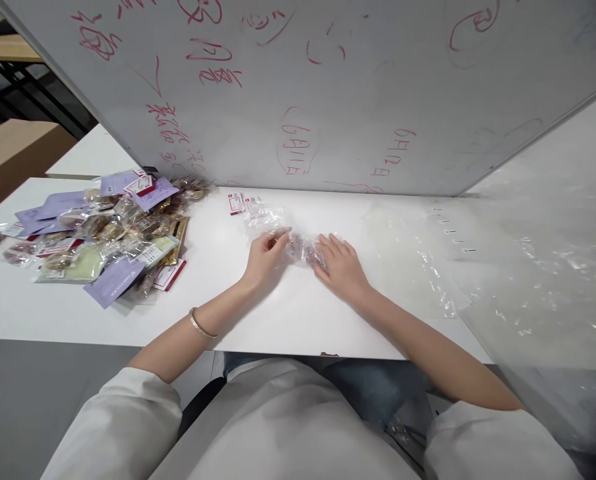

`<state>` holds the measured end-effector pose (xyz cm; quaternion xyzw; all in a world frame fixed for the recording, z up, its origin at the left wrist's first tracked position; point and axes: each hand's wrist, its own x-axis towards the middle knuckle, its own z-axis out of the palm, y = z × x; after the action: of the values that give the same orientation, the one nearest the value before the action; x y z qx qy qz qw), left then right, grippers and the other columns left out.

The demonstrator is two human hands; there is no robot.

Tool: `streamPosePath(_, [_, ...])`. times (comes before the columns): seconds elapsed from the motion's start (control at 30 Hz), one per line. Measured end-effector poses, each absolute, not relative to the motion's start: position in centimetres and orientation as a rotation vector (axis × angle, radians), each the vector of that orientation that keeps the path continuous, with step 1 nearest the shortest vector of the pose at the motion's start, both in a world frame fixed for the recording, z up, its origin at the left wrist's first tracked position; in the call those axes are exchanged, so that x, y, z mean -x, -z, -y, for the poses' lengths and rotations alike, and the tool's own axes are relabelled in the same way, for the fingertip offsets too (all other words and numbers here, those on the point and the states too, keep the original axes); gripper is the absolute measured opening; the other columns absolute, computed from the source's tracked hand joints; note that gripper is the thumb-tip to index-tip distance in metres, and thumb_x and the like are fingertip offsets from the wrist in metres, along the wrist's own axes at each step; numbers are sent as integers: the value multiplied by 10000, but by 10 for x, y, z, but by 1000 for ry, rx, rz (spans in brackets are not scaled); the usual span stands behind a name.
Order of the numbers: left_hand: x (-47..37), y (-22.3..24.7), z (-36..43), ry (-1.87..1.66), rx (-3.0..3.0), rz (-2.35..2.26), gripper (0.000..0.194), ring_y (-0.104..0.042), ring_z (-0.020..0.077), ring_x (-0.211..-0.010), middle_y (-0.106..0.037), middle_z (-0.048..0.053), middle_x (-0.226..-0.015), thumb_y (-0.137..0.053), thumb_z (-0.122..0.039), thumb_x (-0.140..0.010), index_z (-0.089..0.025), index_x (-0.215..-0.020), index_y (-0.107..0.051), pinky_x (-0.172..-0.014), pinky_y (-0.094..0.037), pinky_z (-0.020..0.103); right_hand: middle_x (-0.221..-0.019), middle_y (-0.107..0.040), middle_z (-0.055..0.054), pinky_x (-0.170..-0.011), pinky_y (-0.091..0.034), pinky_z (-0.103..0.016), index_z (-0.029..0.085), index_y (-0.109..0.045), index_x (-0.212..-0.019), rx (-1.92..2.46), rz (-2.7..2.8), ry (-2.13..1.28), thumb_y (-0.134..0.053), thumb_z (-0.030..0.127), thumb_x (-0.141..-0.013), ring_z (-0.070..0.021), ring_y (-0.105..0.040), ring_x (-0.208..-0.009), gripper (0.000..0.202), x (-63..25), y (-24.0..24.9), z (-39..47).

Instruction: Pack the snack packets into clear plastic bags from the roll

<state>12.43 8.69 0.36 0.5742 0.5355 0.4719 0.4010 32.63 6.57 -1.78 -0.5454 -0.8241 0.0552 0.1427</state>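
A crumpled clear plastic bag [305, 248] lies on the white table between my hands. My left hand [267, 253] has its fingers curled in a pinch on the bag's left side. My right hand [342, 263] rests with fingers stretched out on the bag's right end. Whatever the bag may contain is too blurred by glare to make out. Just beyond my left hand are small red-and-white cards [236, 203], partly beside more clear plastic film [267, 217].
To the left is a pile of packets, with purple pouches [115, 280] and red-edged cards [169, 275]. A whiteboard [338, 133] with red writing stands at the table's back. Clear plastic sheets [408, 267] spread on the right. A cardboard box [18, 157] stands at far left.
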Motion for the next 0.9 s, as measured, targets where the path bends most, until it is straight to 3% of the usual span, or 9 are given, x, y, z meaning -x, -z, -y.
streamPosePath(0.13, [-133,-1,-82,-1206,-2306,-1211,208,-598,240,-968,-664,106,-950,-519,-212,-931,-172,-918,-723,-866,-498,414,-1450,-540,-192,-1154,-302,-567,104,-555,-1360,1420,2371,-247,-514,289,-903,-362,-395,-1420,495,-307,14,-54])
streamPosePath(0.3, [-144,3,-75,-699,-2818,-841,371,-556,280,-1224,-629,178,-1266,-453,-94,-919,-111,-1265,-585,-1065,-424,484,-1313,-643,-129,-1094,-422,-522,191,-519,-1388,1191,2040,-865,-514,208,-792,-308,-557,-1273,596,-317,16,-59])
streamPosePath(0.4, [-140,-2,-74,-480,-2890,-846,501,-537,322,-1238,-608,194,-1299,-515,-188,-874,-74,-1362,-518,-1109,-376,505,-1525,-464,-96,-1086,-447,-508,278,-265,-1542,1154,1681,-1066,-480,268,-824,-272,-491,-1368,750,-342,17,-72])
streamPosePath(0.47, [-136,-6,-74,-383,-2906,-833,553,-541,340,-1205,-620,182,-1266,-562,-255,-825,-86,-1352,-537,-1113,-364,511,-1642,-261,-80,-1151,-363,-548,310,-89,-1583,1130,1613,-946,-529,356,-836,-278,-319,-1484,868,-357,13,-78])
streamPosePath(0.53, [-134,-7,-75,-355,-2919,-832,517,-530,337,-1205,-631,162,-1238,-574,-258,-803,-118,-1300,-584,-1135,-331,510,-1676,-150,-71,-1202,-253,-582,315,-40,-1592,1061,1725,-758,-606,435,-836,-291,-180,-1532,952,-365,5,-78])
streamPosePath(0.6, [-135,-6,-77,-354,-2921,-858,419,-524,324,-1211,-647,142,-1214,-564,-218,-809,-153,-1217,-635,-1150,-293,525,-1658,-215,-74,-1209,-252,-576,323,-122,-1592,991,1897,-615,-648,459,-852,-296,-211,-1523,918,-363,-3,-75])
streamPosePath(0.77, [-138,-2,-80,-339,-2794,-1025,298,-546,284,-1170,-677,94,-1197,-503,-135,-880,-207,-1110,-679,-1082,-324,546,-1267,-666,-38,-1036,-520,-443,365,-627,-1288,923,2173,-506,-474,299,-998,-212,-616,-1212,335,-351,-6,-67])
streamPosePath(0.83, [-136,-3,-82,-378,-2734,-1050,295,-555,268,-1153,-676,95,-1186,-514,-126,-881,-206,-1113,-679,-1042,-361,503,-1257,-679,-43,-1057,-510,-456,330,-650,-1264,906,2236,-456,-515,303,-980,-226,-599,-1248,316,-353,-4,-66])
streamPosePath(0.9, [-132,-6,-84,-452,-2658,-1038,280,-569,256,-1125,-677,94,-1161,-553,-140,-861,-208,-1097,-687,-1002,-390,460,-1391,-606,-70,-1117,-457,-500,289,-561,-1386,898,2336,-419,-662,399,-888,-275,-504,-1361,520,-355,-2,-64])
